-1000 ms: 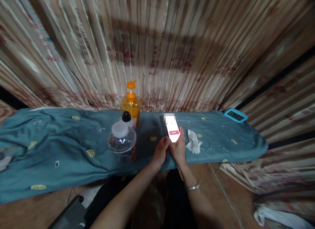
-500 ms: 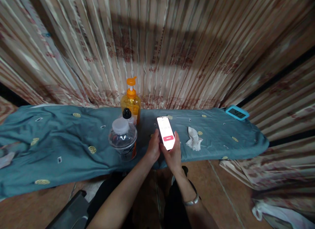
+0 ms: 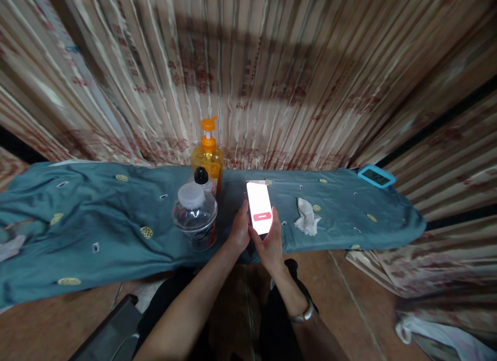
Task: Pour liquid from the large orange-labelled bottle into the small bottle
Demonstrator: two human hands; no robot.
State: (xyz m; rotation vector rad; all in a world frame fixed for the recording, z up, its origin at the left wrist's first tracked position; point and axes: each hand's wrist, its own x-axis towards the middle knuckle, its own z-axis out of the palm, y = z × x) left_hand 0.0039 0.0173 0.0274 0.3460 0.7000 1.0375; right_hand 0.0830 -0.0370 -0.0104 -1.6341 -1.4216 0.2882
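A phone (image 3: pixel 259 205) with a bright white screen and a red button near its lower end is held over the front half of the cloth-covered surface. My left hand (image 3: pixel 239 230) grips its left edge, and my right hand (image 3: pixel 269 243) wraps its lower right side, with a silver bracelet on that wrist. Left of my hands stand a clear wide jar with a white lid (image 3: pixel 194 213), a small black-capped bottle (image 3: pixel 201 177) and an orange pump bottle (image 3: pixel 208 156). To the right lies a crumpled white tissue (image 3: pixel 307 217).
A blue-framed digital clock (image 3: pixel 376 176) sits at the far right of the teal patterned cloth (image 3: pixel 124 211). Pleated curtains (image 3: pixel 248 81) hang behind and at the right. A grey object (image 3: pixel 108 332) is on the floor at lower left.
The phone has turned slightly more upright in my hands and shifted a little left. The view has moved slightly. Both hands keep their hold.
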